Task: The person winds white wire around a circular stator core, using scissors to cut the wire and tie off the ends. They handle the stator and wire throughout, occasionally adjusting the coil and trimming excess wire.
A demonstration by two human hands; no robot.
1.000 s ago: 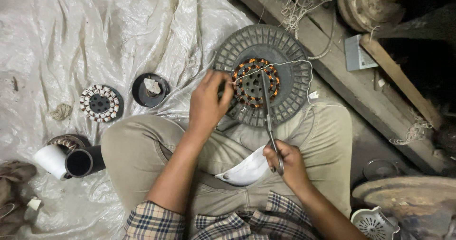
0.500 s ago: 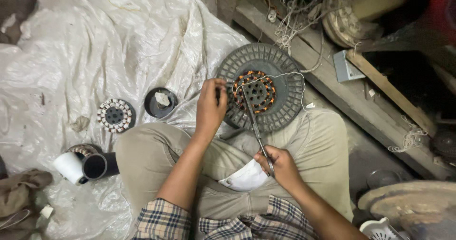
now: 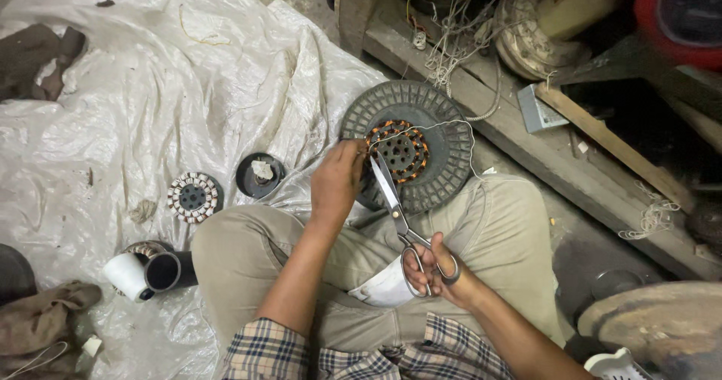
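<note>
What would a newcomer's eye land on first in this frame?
The long scissors in the right hand, pointing up at the copper-wound core of the round grey motor housing propped against the knees. The left hand pinches at the windings. Crumpled white plastic sheeting covers the floor to the left.

Beside the grey ribbed motor disc (image 3: 444,136), orange-and-dark copper windings (image 3: 398,151) are ringing its centre. Silvery scissors (image 3: 402,218) are crossing khaki trousers (image 3: 496,237) below it; a tan-and-navy checked shirt (image 3: 338,357) and whitish plastic sheet (image 3: 150,102) are showing nearby.

Steel scissors (image 3: 402,218) blades on copper-wound stator (image 3: 400,150), grey ribbed housing (image 3: 444,136).
</note>
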